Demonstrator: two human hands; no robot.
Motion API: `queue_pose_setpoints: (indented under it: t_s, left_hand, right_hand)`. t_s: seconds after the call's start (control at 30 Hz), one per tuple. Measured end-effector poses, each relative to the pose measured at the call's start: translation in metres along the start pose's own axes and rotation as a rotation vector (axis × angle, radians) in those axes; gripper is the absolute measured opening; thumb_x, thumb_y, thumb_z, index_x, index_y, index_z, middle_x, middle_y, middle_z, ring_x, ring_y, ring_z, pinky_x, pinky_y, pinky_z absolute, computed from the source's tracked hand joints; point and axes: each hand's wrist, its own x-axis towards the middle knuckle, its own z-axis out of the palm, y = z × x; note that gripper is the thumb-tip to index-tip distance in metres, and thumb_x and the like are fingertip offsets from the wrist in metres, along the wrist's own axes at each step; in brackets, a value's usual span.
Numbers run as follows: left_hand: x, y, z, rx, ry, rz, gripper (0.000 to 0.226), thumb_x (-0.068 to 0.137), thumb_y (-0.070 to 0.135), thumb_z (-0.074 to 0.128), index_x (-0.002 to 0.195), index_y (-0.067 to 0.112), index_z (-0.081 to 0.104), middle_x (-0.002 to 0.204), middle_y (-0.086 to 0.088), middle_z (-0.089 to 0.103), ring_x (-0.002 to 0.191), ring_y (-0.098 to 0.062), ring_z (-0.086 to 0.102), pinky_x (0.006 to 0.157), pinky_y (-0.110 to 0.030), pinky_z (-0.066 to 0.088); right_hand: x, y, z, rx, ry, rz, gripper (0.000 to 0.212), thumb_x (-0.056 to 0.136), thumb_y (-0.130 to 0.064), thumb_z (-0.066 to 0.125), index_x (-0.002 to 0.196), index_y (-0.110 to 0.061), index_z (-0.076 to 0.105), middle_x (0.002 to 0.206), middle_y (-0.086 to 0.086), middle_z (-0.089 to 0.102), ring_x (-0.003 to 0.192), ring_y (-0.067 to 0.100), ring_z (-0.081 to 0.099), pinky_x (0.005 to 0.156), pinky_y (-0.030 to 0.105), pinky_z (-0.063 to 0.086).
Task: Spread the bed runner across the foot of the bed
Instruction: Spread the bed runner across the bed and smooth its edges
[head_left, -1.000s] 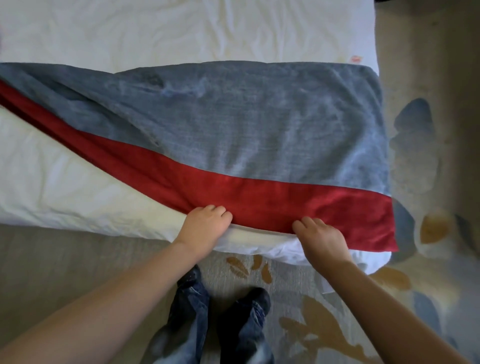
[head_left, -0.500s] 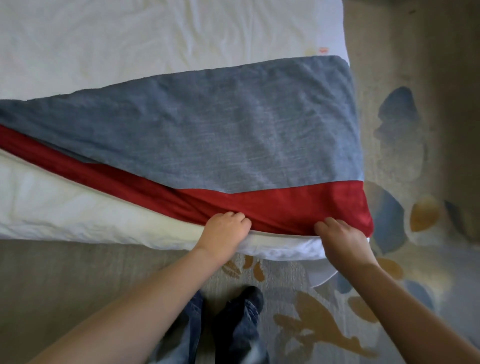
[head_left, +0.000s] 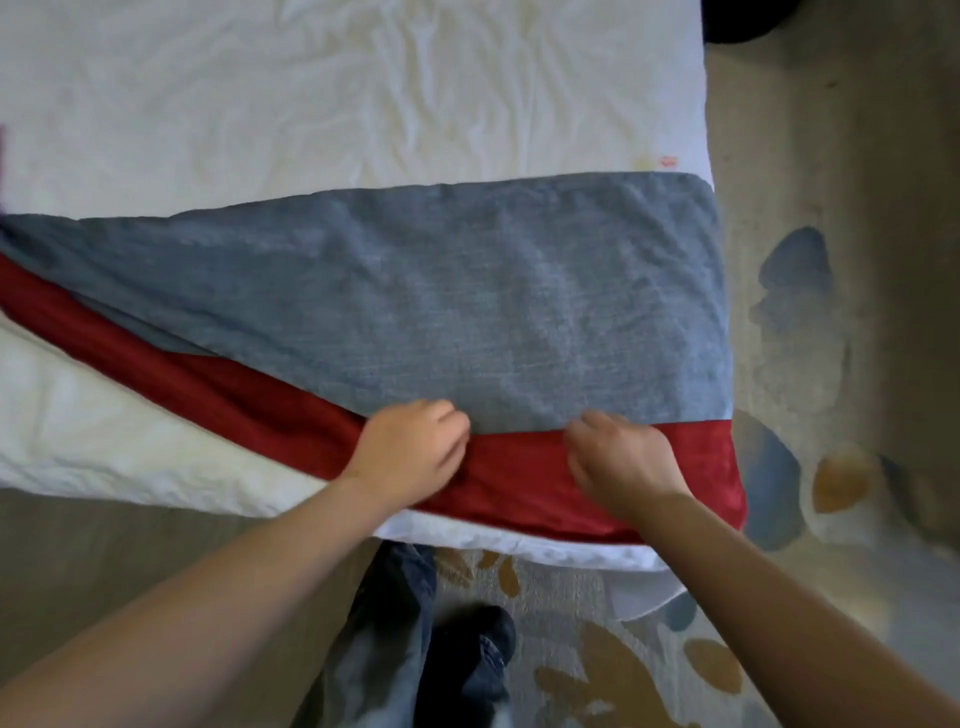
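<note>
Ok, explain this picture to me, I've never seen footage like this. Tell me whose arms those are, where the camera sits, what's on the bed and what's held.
No machine here: the arms are a person's, and the single camera sits on their head, looking down, so their own jeans show below. They stand on a patterned carpet at the foot of a bed with a white sheet. Across it lies a bed runner, grey with a red band along the near edge; its right end lies flat, its left part slants and bunches. The left hand and right hand both lie on the runner where grey meets red. The picture is blurred, so I cannot tell whether the fingers pinch the cloth or only press it.
</note>
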Motion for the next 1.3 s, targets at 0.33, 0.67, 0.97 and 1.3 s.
queue_pose_setpoints:
  t_s: [0.33,0.67,0.97,1.3]
  left_hand:
    - [0.132,-0.157,-0.050,0.067,0.046,-0.328,0.032,0.090,0.006,0.045,0.116,0.018,0.059,0.117,-0.005,0.060,0.100,-0.032,0.058,0.073,-0.044,0.052]
    - [0.174,-0.222,-0.051,0.055,-0.071,-0.381,0.031,0.093,0.023,0.051,0.123,0.015,0.046,0.120,-0.005,0.049,0.078,-0.030,0.060,0.054,-0.037,0.048]
    - [0.220,-0.239,-0.037,-0.005,-0.028,-0.416,0.018,0.090,0.007,0.052,0.101,0.013,0.064,0.096,-0.006,0.057,0.082,-0.030,0.058,0.062,-0.034,0.042]
    - [0.264,-0.211,-0.030,0.041,0.044,-0.385,0.013,0.088,0.004,0.052,0.094,0.002,0.063,0.097,-0.013,0.056,0.079,-0.037,0.058,0.064,-0.046,0.049]
  right_hand:
    - [0.176,0.010,-0.046,0.027,0.019,0.234,0.022,0.094,-0.021,0.042,0.106,-0.015,0.060,0.108,0.009,0.061,0.096,0.034,0.061,0.070,0.036,0.047]
    - [0.289,0.014,-0.042,0.091,-0.009,0.328,0.052,0.089,0.000,0.043,0.134,-0.024,0.036,0.096,0.005,0.063,0.068,0.026,0.060,0.050,0.028,0.038]
    - [0.334,0.061,-0.027,0.278,0.052,0.429,0.017,0.092,-0.009,0.040,0.104,-0.017,0.048,0.080,0.006,0.060,0.062,0.021,0.045,0.046,0.027,0.029]
    - [0.326,0.127,-0.023,0.239,0.081,0.334,0.013,0.094,-0.004,0.041,0.098,-0.015,0.047,0.073,0.006,0.059,0.063,0.026,0.052,0.046,0.029,0.033]
